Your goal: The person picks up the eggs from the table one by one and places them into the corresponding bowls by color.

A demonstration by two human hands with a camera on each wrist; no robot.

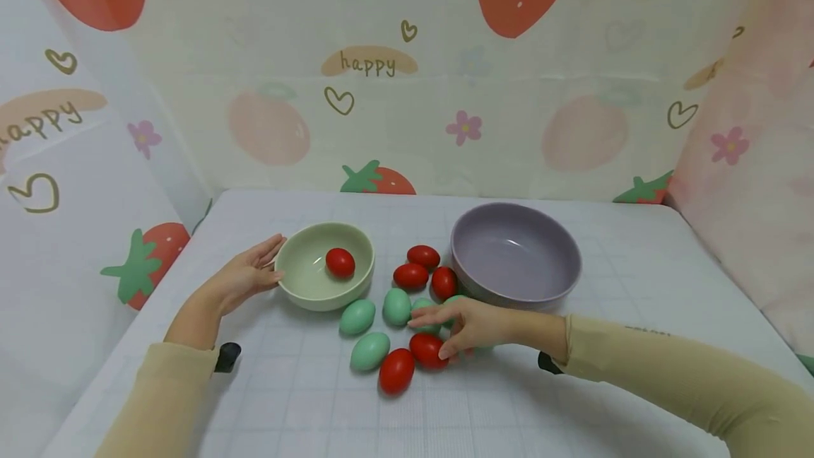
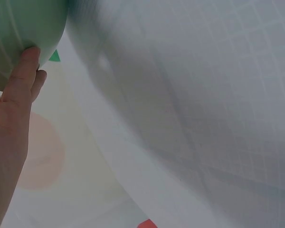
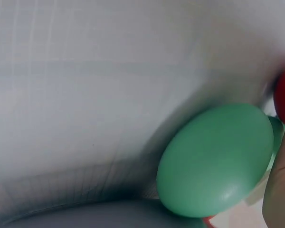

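Note:
On the left, a pale green bowl has one red egg lying in it. My left hand touches the bowl's left side; in the left wrist view its straight fingers lie against the green wall. Over the loose eggs at the middle reaches my right hand, fingers stretched out above a green egg and thumb at the right edge of a red egg. A green egg fills much of the right wrist view, near the hand. Part of the group is hidden under my right hand.
A larger purple bowl stands behind my right hand, with nothing inside. Several red and green eggs lie between and in front of the bowls, including a front red egg. Printed cloth hangs behind the white table.

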